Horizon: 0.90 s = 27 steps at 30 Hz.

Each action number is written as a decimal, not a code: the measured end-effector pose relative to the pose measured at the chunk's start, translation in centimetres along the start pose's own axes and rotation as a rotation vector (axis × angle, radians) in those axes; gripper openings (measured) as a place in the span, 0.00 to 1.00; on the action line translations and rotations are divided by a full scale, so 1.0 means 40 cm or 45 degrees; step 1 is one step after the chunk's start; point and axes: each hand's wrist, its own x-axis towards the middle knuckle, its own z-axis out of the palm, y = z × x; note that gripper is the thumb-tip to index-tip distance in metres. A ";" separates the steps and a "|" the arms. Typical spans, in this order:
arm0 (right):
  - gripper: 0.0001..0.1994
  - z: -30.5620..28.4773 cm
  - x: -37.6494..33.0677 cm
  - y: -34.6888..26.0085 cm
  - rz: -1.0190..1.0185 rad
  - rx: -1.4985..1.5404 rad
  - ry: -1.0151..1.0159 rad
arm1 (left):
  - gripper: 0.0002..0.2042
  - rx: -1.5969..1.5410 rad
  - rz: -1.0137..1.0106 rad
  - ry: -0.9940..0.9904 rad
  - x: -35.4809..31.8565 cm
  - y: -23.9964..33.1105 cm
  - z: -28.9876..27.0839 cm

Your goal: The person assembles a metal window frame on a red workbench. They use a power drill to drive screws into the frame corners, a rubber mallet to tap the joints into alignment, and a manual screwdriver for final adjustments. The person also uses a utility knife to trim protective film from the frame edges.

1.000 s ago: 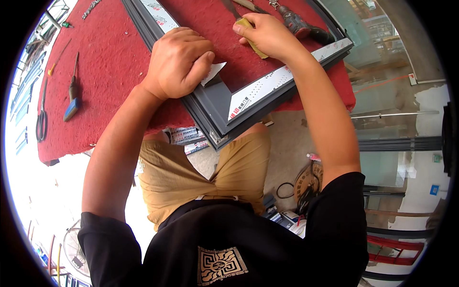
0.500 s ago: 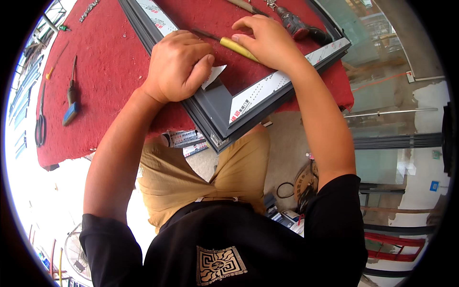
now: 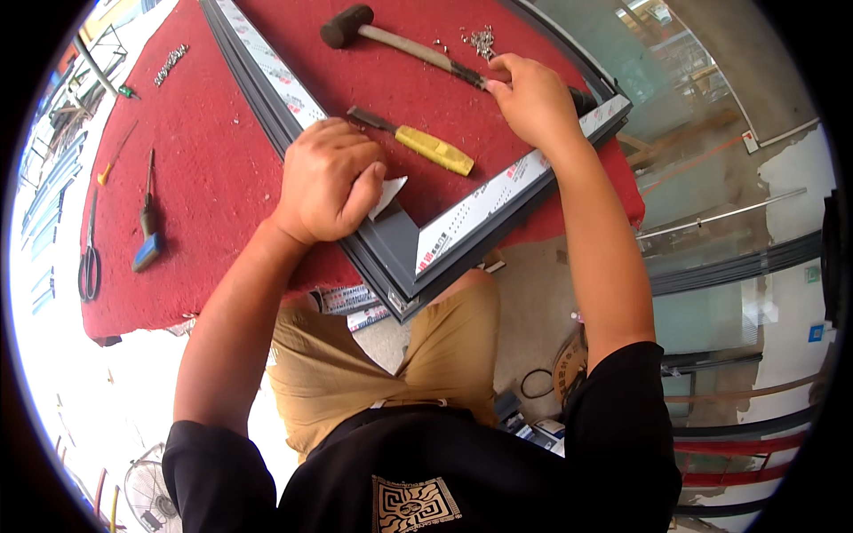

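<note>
A dark grey window frame (image 3: pixel 388 244), faced with white printed film, lies with one corner toward me on a red cloth. My left hand (image 3: pixel 329 182) is closed over its left bar near that corner; what lies under the fingers is hidden. A loose flap of white film (image 3: pixel 388 197) sticks up beside the thumb. Inside the frame rests a chisel (image 3: pixel 434 149) with a yellow handle. Farther right, my right hand (image 3: pixel 536 102) reaches over, thumb and forefinger apart at the handle end of a hammer (image 3: pixel 404 44). A power drill's dark end (image 3: pixel 582 101) shows behind that hand.
Small metal parts (image 3: pixel 482 42) lie in a pile beyond the hammer, and more (image 3: pixel 171 65) at the far left. Scissors (image 3: pixel 90 258), a blue-ended screwdriver (image 3: pixel 147 218) and a yellow-handled tool (image 3: pixel 105 173) lie left. Glass panes (image 3: pixel 711 253) stand to the right.
My right hand has come off the chisel and moved right to the hammer's handle end. The chisel now lies free. My left hand stays on the frame; the whole view has shifted.
</note>
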 end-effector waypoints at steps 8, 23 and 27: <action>0.15 0.015 0.202 0.090 0.369 -0.262 -0.301 | 0.07 -0.057 -0.016 0.034 -0.001 -0.006 0.000; 0.13 0.177 0.285 0.190 0.218 -0.386 -0.283 | 0.04 -0.151 -0.021 0.042 0.004 -0.016 0.002; 0.15 0.179 0.305 0.175 0.315 -0.411 -0.391 | 0.03 -0.146 -0.048 0.026 0.001 -0.017 0.004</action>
